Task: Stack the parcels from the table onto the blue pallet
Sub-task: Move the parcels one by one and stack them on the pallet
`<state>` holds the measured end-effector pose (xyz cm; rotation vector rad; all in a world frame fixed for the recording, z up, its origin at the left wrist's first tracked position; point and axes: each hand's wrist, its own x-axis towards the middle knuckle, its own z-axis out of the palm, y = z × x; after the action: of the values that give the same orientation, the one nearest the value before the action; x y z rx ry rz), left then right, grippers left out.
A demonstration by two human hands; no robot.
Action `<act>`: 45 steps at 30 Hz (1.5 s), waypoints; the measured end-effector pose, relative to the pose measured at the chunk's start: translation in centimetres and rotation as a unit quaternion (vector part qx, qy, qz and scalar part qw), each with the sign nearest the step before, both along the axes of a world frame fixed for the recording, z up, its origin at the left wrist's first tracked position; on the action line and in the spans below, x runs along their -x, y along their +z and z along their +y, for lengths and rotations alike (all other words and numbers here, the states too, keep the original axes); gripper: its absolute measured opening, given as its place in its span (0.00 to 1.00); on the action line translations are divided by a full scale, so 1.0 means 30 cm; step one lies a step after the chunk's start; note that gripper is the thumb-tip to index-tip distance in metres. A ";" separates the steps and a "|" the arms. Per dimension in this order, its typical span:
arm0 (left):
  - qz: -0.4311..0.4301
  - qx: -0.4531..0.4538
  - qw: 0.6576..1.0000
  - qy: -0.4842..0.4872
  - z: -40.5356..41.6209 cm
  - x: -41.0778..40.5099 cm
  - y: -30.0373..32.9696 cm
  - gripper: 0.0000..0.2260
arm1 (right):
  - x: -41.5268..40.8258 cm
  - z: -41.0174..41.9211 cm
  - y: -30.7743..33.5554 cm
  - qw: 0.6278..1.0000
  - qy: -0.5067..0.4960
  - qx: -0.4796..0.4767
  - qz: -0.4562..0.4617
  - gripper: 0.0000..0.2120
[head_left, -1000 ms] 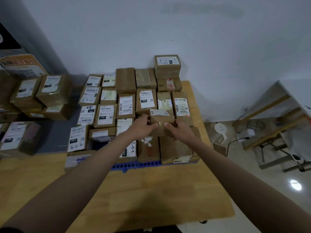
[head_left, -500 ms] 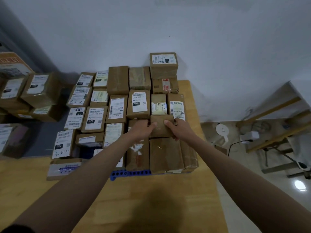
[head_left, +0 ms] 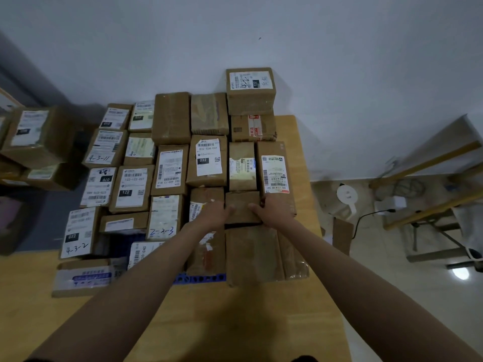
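On the wooden counter we see the blue pallet packed with parcels; our left hand and right hand grip a small brown box from either side atop the stack

Wooden worktop runs out towards the white wall. On it sits the blue pallet, only its near edge peeking out beneath a tight crowd of brown parcels. Just left of that edge, a flat blue-printed parcel lies straight on the wood.
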<state>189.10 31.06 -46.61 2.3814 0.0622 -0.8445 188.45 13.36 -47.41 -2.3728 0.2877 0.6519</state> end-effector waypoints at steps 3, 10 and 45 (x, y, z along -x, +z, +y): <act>0.005 0.000 1.000 -0.004 0.010 -0.014 -0.013 0.16 | -0.010 0.007 -0.013 1.000 -0.024 -0.009 0.006 0.21; 0.008 0.000 1.000 -0.019 0.023 -0.013 -0.011 0.19 | -0.006 0.052 0.014 0.999 -0.025 0.025 0.006 0.22; -0.028 -0.246 0.967 -0.053 0.872 0.391 0.452 0.15 | 0.214 0.810 0.552 0.888 0.424 0.176 -0.017 0.24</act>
<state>177.39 57.24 -33.04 2.8944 0.1370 -0.8893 182.04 37.66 -30.86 -2.8192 -0.7680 1.0019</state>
